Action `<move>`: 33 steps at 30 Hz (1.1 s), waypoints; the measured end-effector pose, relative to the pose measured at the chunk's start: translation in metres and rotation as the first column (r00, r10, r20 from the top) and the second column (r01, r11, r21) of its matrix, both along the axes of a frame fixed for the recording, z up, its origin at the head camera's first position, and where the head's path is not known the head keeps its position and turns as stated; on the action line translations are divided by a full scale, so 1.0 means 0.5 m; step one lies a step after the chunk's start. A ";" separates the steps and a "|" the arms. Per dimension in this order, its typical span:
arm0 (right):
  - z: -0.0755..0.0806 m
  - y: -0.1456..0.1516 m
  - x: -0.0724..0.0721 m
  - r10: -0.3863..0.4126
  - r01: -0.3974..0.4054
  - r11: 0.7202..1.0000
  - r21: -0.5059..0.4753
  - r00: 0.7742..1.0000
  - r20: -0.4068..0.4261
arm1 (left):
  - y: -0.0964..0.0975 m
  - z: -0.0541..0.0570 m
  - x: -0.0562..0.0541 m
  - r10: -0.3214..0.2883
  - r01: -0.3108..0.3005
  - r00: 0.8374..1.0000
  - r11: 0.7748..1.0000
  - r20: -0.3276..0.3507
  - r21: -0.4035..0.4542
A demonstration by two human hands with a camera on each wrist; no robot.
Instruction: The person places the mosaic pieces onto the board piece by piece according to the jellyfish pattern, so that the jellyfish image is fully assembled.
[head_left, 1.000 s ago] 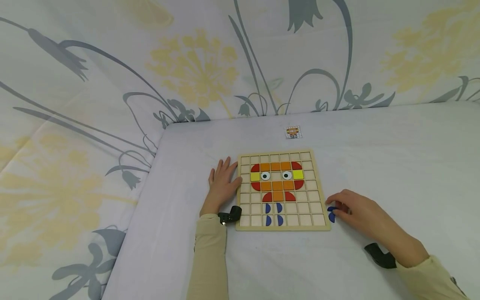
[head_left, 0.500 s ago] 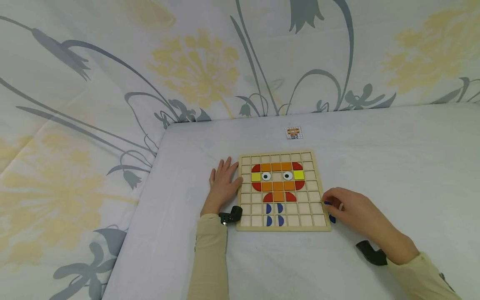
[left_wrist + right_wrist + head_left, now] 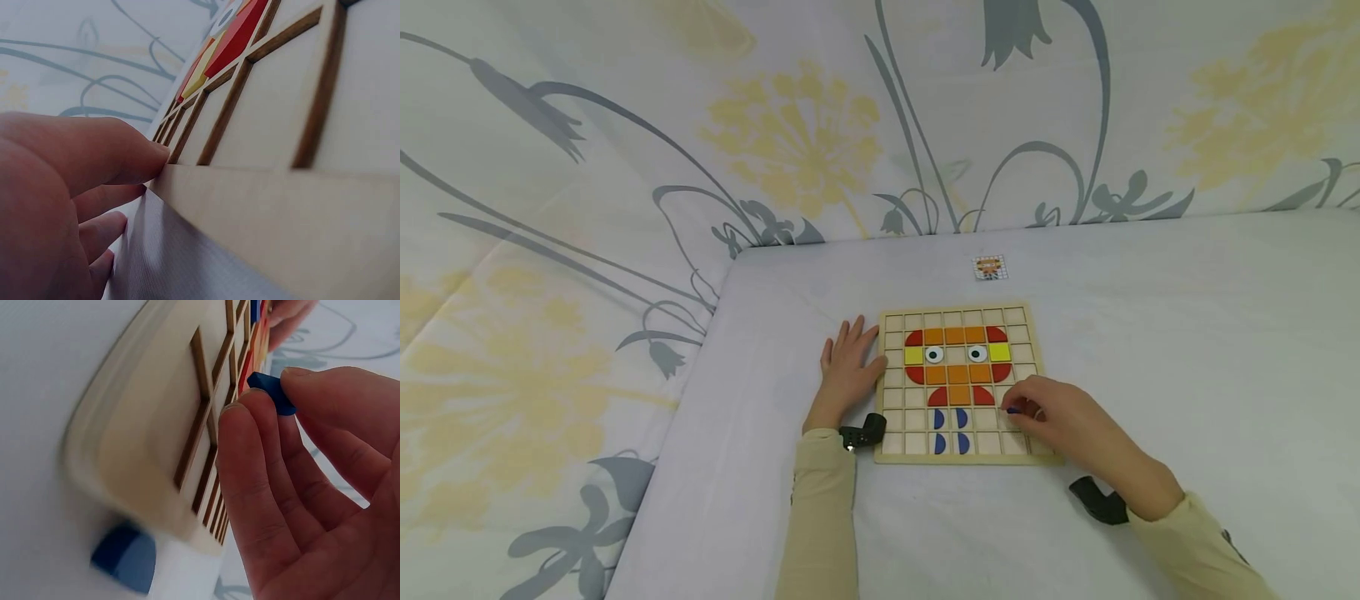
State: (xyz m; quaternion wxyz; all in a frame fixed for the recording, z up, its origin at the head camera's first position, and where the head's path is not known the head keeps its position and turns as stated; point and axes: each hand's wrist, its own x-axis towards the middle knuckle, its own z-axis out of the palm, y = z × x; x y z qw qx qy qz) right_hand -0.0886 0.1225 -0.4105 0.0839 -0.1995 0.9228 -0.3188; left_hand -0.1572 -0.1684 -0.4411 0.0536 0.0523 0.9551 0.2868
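My left hand point(image 3: 846, 383) lies with spread fingers beside the gridded wooden board point(image 3: 970, 459), its thumb on the left rim. In the right wrist view my right hand point(image 3: 312, 487) pinches a small blue half-round tile point(image 3: 273, 394) between thumb and fingertips. The head view has this hand over the board's lower right squares. Red, orange and yellow tiles point(image 3: 955, 373) and two round eye tiles point(image 3: 977, 354) sit in the grid, above several blue half-round tiles point(image 3: 962, 418). Another blue tile point(image 3: 128, 557) lies on the cloth just off the board's edge.
Behind the board lies a small picture card point(image 3: 990, 267) with a similar coloured figure on a grid. White cloth point(image 3: 1187, 333) covers the surface, and a flower-patterned fabric point(image 3: 812, 142) rises behind and on the left.
My right hand took hold of a blue tile from beside the board's right edge and moved left with it over the board. My left hand stays in place.
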 end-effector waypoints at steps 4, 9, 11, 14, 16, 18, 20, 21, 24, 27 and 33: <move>-0.001 -0.021 -0.002 0.016 -0.016 1.000 -0.005 1.000 0.022 | 0.000 0.000 0.000 0.001 -0.001 1.000 1.000 0.007 -0.007; -0.004 -0.041 -0.004 0.009 -0.009 1.000 -0.010 1.000 0.021 | -0.001 0.002 0.001 -0.001 0.001 1.000 1.000 0.007 -0.002; -0.006 -0.046 -0.004 -0.002 0.003 1.000 -0.020 1.000 0.025 | -0.001 0.002 0.001 -0.001 0.001 1.000 1.000 0.008 0.000; -0.010 -0.050 -0.004 -0.018 0.019 0.999 -0.029 0.999 0.042 | -0.001 0.003 0.002 -0.001 0.001 1.000 1.000 0.010 0.005; -0.012 -0.052 -0.004 -0.026 0.027 0.999 -0.033 0.999 0.045 | 0.000 0.004 0.002 -0.001 0.001 1.000 1.000 0.011 0.005; -0.015 -0.055 -0.003 -0.035 0.036 0.999 -0.027 0.999 0.042 | 0.000 0.004 0.002 -0.002 0.002 1.000 1.000 0.009 0.007; -0.017 -0.058 -0.002 -0.045 0.046 0.999 -0.019 0.999 0.031 | 0.000 0.004 0.002 -0.001 0.001 1.000 1.000 0.010 0.006; -0.018 -0.059 -0.002 -0.050 0.050 0.999 -0.012 0.998 0.025 | 0.000 0.004 0.002 0.001 -0.001 1.000 1.000 0.011 0.004; -0.017 -0.063 -0.001 -0.059 0.059 0.998 0.011 0.998 0.010 | 0.000 0.003 0.002 0.004 -0.004 1.000 1.000 0.011 -0.001; -0.015 -0.067 0.001 -0.063 0.063 0.997 0.042 0.998 0.000 | 0.000 0.001 0.002 0.005 -0.005 1.000 1.000 0.010 -0.009; -0.015 -0.071 0.004 -0.060 0.061 0.995 0.076 0.998 -0.017 | 0.000 0.002 0.001 0.002 -0.002 1.000 1.000 0.012 -0.014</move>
